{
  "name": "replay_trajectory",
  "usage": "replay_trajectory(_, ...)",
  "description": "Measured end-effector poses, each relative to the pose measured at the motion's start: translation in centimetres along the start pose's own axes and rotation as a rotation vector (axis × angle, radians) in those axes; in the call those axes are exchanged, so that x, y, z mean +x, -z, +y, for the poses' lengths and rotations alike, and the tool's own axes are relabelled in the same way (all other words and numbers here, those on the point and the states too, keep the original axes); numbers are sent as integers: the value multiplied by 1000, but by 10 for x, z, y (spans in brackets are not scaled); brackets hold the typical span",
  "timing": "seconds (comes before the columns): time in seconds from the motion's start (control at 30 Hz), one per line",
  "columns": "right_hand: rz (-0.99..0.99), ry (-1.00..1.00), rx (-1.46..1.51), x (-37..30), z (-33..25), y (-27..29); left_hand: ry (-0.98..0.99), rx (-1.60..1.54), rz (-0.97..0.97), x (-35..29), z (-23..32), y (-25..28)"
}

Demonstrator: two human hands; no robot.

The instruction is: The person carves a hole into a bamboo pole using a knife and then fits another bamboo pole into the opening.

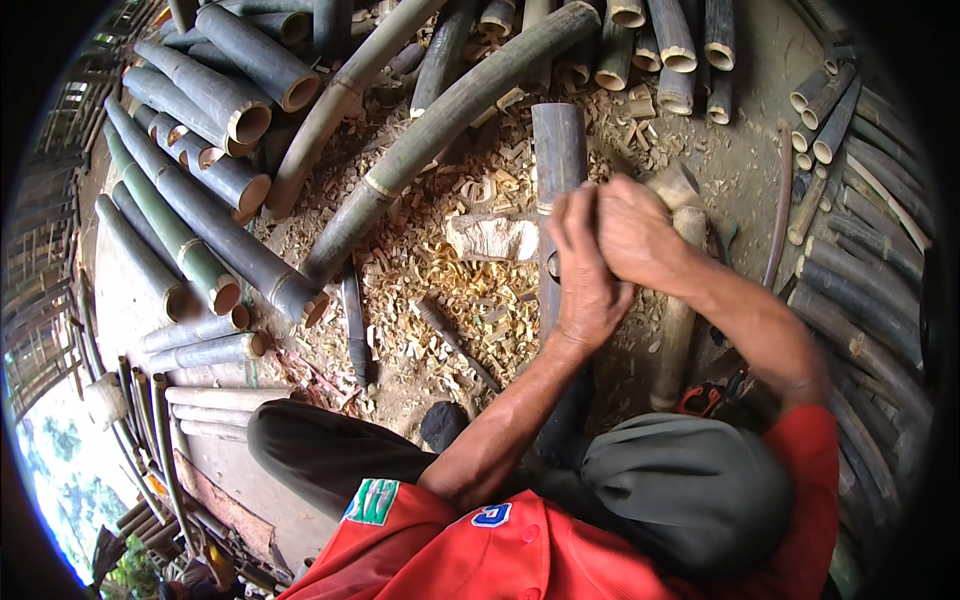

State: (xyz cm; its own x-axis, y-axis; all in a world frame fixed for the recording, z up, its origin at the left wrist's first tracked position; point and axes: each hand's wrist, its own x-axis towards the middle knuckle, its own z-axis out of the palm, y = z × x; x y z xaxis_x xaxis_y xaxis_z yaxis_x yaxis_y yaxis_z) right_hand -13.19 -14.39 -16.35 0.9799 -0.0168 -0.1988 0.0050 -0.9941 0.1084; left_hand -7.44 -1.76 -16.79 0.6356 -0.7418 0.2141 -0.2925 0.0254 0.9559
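Note:
In front of me a dark bamboo tube [560, 140] lies lengthwise, its lower part running back between my legs. My left hand [588, 268] is closed over the tube's middle, fingers pressed together and pointing away from me. A dark hole [553, 265] in the tube's wall shows beside that hand. Right against its fingers is my right hand [638, 232], curled closed and slightly blurred; whatever it grips is hidden. Just beyond the right hand sits a pale, round-ended bamboo or wood piece [676, 186]. Left of the tube is a whitish, rough-cut block [490, 238].
Wood shavings [490, 290] cover the ground. A long green-grey bamboo pole [430, 150] slants across the far left. Cut tubes [225, 180] are piled left. A sheathed-looking blade [354, 325] and a dark-handled tool [450, 335] lie nearer me. Bamboo poles [870, 290] are stacked right.

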Motion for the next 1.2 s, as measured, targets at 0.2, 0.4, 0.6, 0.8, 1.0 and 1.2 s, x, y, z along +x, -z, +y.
replay_trajectory(0.2,-741,-801,1355,-40,12,39,350,302,-732,22,47,1)
replay_trajectory(0.4,-703,-685,1435,-86,-23,-36,316,257,-1025,20,45,6)
replay_trajectory(0.6,-594,-736,1467,-45,-90,-10,219,159,-1356,25,19,28)
replay_trajectory(0.8,-663,-574,1067,-55,-63,19,225,147,-1167,20,16,26)
replay_trajectory(1.0,-391,-64,545,-34,39,34,272,-8,-181,-6,41,-24)
replay_trajectory(1.2,-497,-231,806,-42,25,26,351,52,-373,1,40,-17)
